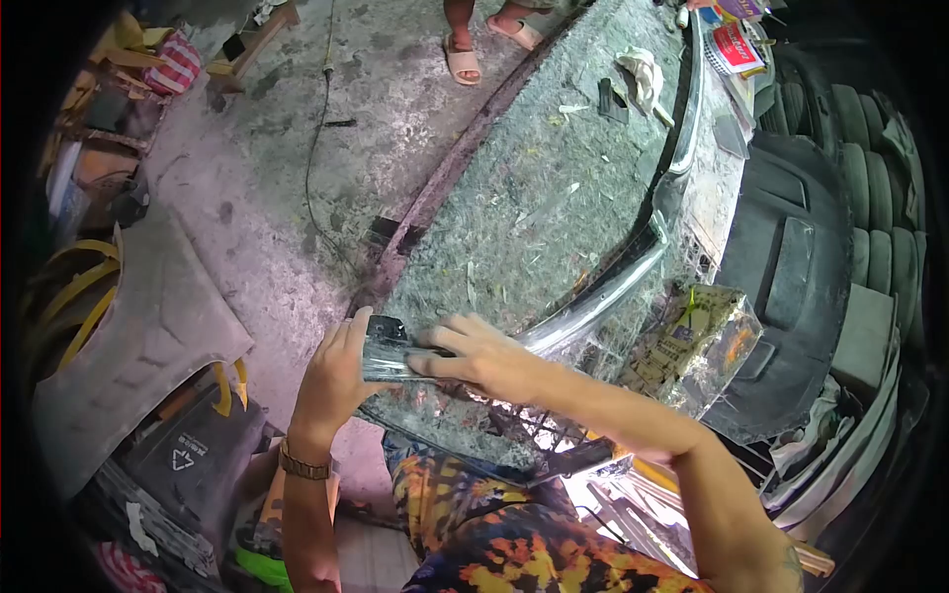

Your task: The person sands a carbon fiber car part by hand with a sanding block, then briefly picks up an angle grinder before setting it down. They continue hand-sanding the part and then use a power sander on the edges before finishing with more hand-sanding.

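My left hand (336, 366), with a watch on its wrist, grips the near end of a black and grey car trim strip (384, 362). My right hand (479, 358) lies over the same strip just to the right, fingers bent and pressed down on it. Those fingers are slightly blurred; anything under them is hidden. Beyond my right hand, a long curved strip with a shiny silver-grey face (598, 296) runs up and right across the worktable (494, 208). Whether it joins the held end is hidden by my hand.
At right, a clear-sided box (727, 346) stands beside a black car panel (791, 227). Up the table lie a crumpled white cloth (643, 79) and a red-and-white tub (733, 47). A grey fender (148, 316) stands at left; a person's sandalled feet (465, 64) are beyond the table.
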`<state>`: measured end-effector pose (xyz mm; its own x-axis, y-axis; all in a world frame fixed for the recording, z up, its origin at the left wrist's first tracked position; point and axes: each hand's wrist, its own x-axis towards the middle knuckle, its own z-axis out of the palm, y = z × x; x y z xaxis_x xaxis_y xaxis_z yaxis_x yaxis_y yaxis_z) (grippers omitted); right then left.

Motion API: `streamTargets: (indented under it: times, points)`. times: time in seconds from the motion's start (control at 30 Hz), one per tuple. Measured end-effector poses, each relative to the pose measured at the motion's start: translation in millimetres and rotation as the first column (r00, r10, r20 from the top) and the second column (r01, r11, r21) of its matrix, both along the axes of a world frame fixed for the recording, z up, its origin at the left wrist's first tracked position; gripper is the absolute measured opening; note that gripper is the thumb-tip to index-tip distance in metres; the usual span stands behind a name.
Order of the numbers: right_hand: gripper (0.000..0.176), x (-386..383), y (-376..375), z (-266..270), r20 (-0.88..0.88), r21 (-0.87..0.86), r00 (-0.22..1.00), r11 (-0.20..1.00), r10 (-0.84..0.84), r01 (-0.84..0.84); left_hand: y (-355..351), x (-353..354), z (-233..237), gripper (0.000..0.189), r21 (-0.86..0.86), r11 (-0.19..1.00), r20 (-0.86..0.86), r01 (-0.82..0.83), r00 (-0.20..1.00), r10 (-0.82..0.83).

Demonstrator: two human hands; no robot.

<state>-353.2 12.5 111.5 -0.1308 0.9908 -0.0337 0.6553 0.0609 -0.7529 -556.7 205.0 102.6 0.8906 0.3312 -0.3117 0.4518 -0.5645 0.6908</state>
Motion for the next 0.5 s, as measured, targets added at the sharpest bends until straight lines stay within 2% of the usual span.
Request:
streamTargets:
  times: [0.07,0.17,0.2,0.3,0.4,0.5]
  points:
    - [0.047,20.8,-30.8,-9.2,0.041,0.058,0.999,0.998,-0.023,0.02,0.9,0.1,-1.3,0.1,0.024,1.0,0.008,0.002,1.0,-0.002]
    - [0.044,22.2,-47.8,-5.4,0.063,0.003,0.996,0.998,-0.058,0.058,-2.4,-1.8,-2.5,0.1,0.054,0.999,-0.024,-0.003,1.0,0.005]
    - [0.044,6.9,-30.1,-14.5,-0.003,0.06,0.999,0.997,-0.053,0.053,-3.0,-0.9,-1.9,0.1,0.069,0.998,-0.049,0.001,0.999,0.002]
    - [0.044,-16.3,22.8,7.4,-0.031,0.016,0.999,0.999,-0.029,0.03,-0.5,-1.7,-1.4,0.101,0.025,1.0,-0.016,0.006,1.0,-0.006]
    - [0.043,15.0,-32.7,3.1,0.018,0.024,0.998,0.998,-0.064,0.064,-0.5,-0.3,-1.6,0.102,0.022,1.0,-0.049,0.006,0.999,-0.005]
    - [0.04,-13.5,-8.6,-3.2,0.003,0.027,0.995,0.994,-0.104,0.104,-1.7,-0.9,-1.4,0.102,0.036,0.999,-0.054,0.014,0.998,-0.012]
